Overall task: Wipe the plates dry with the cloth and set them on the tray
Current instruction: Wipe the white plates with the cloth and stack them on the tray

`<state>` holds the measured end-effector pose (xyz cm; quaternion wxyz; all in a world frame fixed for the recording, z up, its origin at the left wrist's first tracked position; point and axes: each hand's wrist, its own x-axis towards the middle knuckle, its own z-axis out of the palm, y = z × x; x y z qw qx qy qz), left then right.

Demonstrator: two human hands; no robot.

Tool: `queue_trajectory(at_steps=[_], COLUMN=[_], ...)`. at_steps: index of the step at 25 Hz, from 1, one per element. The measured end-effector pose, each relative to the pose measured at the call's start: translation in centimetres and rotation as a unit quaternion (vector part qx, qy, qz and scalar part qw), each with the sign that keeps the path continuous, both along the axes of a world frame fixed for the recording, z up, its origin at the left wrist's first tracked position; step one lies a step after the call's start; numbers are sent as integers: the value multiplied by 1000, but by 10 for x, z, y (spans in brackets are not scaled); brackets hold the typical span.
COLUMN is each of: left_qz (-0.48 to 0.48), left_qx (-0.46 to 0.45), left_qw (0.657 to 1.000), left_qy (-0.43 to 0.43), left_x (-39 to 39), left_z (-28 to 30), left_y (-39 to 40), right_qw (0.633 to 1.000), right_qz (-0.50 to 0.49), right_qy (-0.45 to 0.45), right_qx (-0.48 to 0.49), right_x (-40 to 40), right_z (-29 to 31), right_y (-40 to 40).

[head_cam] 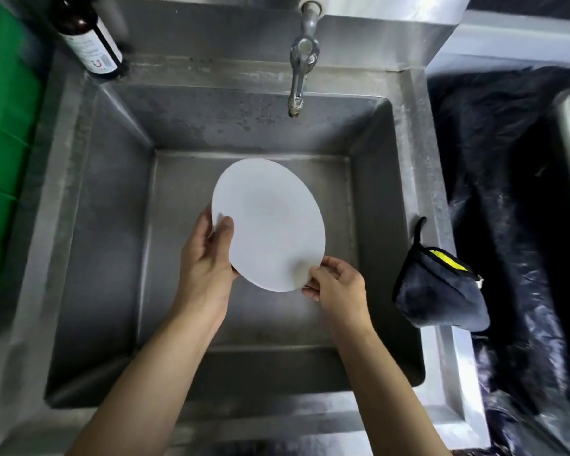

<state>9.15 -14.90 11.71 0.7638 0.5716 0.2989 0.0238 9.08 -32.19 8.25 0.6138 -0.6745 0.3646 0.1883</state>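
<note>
**Plate held over the sink, cloth waiting on the rim**

Here's the big steel sink (89,225), filling most of the view, and everything sits around it. Right of the sink, black plastic sheeting (514,199) covers the next surface, crumpled and shiny. Left of the sink, a green surface (4,143) runs up the edge of view. Over the sink basin, tilted, there's the white plate (270,225), and both hands are on it! The left hand (204,268) grips the plate's left edge, thumb on the top face, fingers curled behind. The right hand (338,284) pinches the near edge, thumb on top, fingers underneath. On the sink's right rim lies the dark cloth (441,297), folded, a yellow tag showing, well apart from the plate. A brown bottle (91,37) stands on the sink's back left corner. The tap (301,60) hangs over the back of the sink.
</note>
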Motion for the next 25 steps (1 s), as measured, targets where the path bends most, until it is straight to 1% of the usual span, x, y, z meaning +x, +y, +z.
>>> queue_trajectory(at_steps=[4, 6, 7, 8, 9, 10, 11, 12, 13, 15, 17, 21, 25], left_qz=[-8, -3, -4, -6, -7, -7, -9, -15, -22, -24, -19, -30, -49], left_qx=[39, 40, 40, 40, 40, 38, 35, 32, 29, 22, 27, 44, 91], left_qw=[999, 999, 998, 998, 997, 997, 997, 997, 997, 997, 997, 997, 994], left_qy=[21, 34, 44, 56, 63, 66, 67, 66, 64, 67, 69, 54, 32], left_x=[-6, -6, -7, -8, -10, -12, -14, -16, -18, -22, -26, -32, -38], left_z=[28, 37, 42, 47, 50, 53, 56, 61, 65, 73, 80, 94, 103], left_y=[-6, -4, -4, -4, -4, -4, -5, -8, -10, -15, -17, -19, -18], right_qw=[997, 989, 979, 963, 937, 901, 862, 832, 813, 804, 810, 820, 802], right_qz=[74, 119, 140, 156, 170, 185, 194, 199, 206, 234, 256, 268, 289], right_qy=[15, 7, -13, -48, -96, -134, -151, -146, -122, -36, 30, 22, 23], right_qx=[-28, -88, -145, -215, -291, -370, -443, -498, -531, -545, -526, -506, -522], right_x=[-5, -5, -7, -9, -12, -15, -20, -24, -27, -31, -35, -30, -20], right_z=[27, 38, 45, 50, 53, 55, 55, 55, 52, 45, 37, 31, 42], right_y=[-4, -12, -19, -28, -38, -49, -60, -73, -85, -107, -123, -139, -141])
